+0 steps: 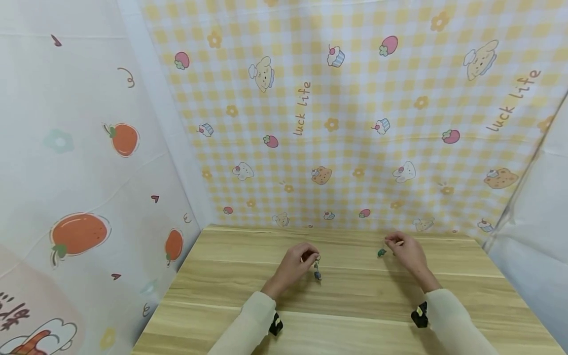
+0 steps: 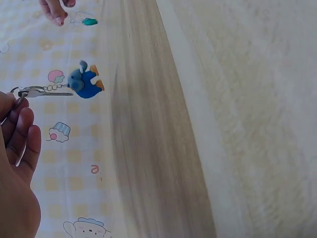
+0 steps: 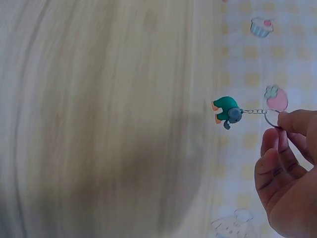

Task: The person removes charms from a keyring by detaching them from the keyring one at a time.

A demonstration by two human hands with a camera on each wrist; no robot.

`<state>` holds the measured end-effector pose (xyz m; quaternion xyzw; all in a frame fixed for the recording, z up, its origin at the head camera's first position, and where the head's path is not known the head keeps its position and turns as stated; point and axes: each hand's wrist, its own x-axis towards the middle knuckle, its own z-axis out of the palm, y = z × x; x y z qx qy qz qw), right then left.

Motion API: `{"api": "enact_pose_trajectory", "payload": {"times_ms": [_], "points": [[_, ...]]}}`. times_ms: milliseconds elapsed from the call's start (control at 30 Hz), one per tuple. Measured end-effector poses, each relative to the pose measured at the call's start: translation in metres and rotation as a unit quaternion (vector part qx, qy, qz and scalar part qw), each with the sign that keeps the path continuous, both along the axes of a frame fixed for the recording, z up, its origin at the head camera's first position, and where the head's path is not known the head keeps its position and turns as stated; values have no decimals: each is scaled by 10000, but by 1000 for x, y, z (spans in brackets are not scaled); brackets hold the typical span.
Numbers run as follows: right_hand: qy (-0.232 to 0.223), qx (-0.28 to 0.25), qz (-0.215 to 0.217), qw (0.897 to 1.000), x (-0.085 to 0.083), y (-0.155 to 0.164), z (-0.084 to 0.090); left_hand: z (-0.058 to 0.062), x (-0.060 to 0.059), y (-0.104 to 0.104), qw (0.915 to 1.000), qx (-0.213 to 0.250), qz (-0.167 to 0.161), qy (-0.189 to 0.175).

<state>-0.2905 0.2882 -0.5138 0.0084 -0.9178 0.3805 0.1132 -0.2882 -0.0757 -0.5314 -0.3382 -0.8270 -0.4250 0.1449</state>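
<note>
My left hand (image 1: 297, 262) pinches the ring of a keychain. From that ring hang a key (image 2: 52, 93) and a blue elephant charm (image 2: 86, 84) on a short chain; they dangle over the table in the head view. To the right, my right hand (image 1: 409, 254) holds a second keychain by its metal ring (image 3: 267, 119) between thumb and forefinger. A green elephant charm (image 3: 227, 109) with a grey head hangs from its chain, with no key showing on it. Both charms are held apart from each other.
Under both hands lies a wood-grain table (image 1: 350, 301). A yellow checked cloth (image 1: 350, 162) with cartoon prints hangs behind its far edge, and a white printed cloth (image 1: 88, 182) on the left side. Black wrist cameras sit at both cuffs.
</note>
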Motion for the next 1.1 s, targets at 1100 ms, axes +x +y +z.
{"api": "enact_pose_trajectory", "payload": {"times_ms": [1100], "points": [[-874,42,-512,9948,5,71,-20,0,-2,0,10000,80,18,8]]}}
